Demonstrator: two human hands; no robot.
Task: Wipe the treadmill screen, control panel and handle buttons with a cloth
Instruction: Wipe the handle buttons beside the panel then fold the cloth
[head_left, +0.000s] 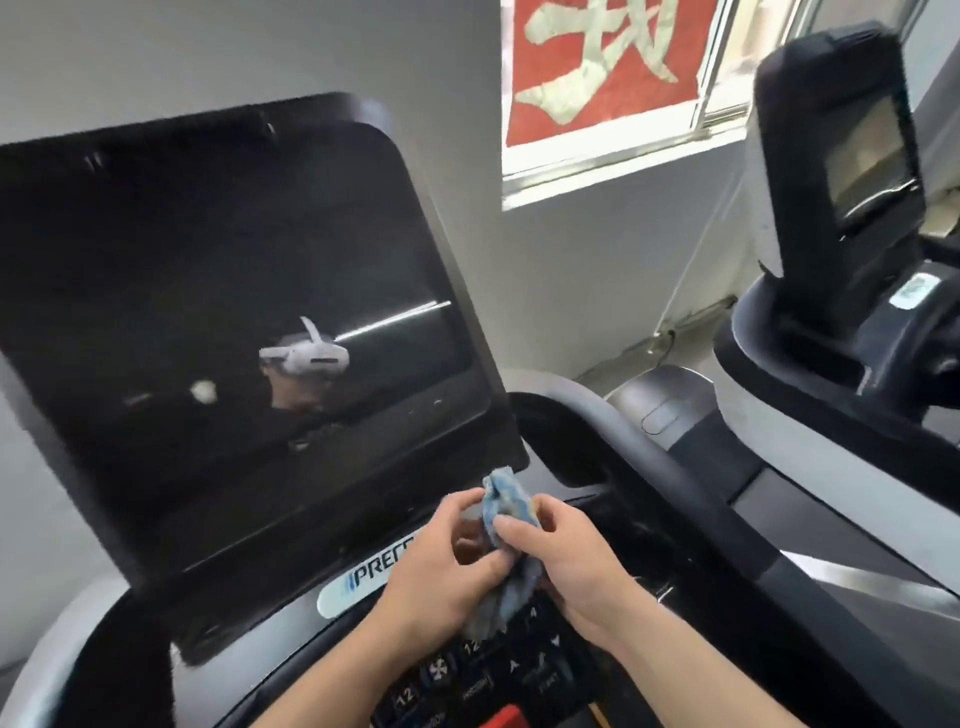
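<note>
Both hands grasp a bunched blue cloth (506, 551) between them: left hand (441, 577) pinches it from 9 o'clock, right hand (566, 566) from 3 o'clock. Cloth held above the control panel (498, 675), just below the lower right corner of the dark treadmill screen (234, 322). Second machine (831, 208) at 2 o'clock.

Cloth (506, 512) between both hands: light blue, mottled grey. Screen (234, 312) above the hands: glossy black. Control panel (519, 675) beneath them: black, white markings, one red button (506, 719).
</note>
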